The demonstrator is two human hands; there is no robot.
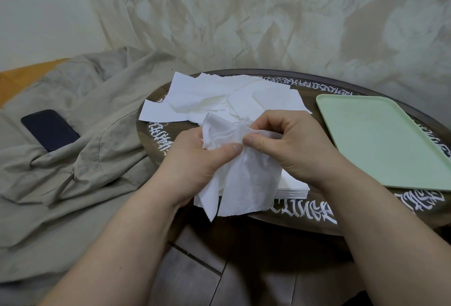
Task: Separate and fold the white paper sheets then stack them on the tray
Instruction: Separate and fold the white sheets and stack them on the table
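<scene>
Both of my hands hold one crumpled white paper sheet [249, 179] above the near edge of the round table. My left hand [195, 159] pinches its upper part between thumb and fingers. My right hand [288, 144] pinches the same sheet just to the right, thumb tips almost touching. The sheet's lower part hangs loose toward me. A loose pile of white sheets [219, 98] lies on the far left of the table. A flat stack of sheets [295, 187] shows under my right wrist. The pale green tray [380, 140] sits at the right, with nothing on it.
The dark round table [302, 215] has white lettering around its rim. A beige cloth [73, 135] lies bunched to the left with a dark phone [50, 130] on it. A pale curtain hangs behind. Dark floor tiles show below the table.
</scene>
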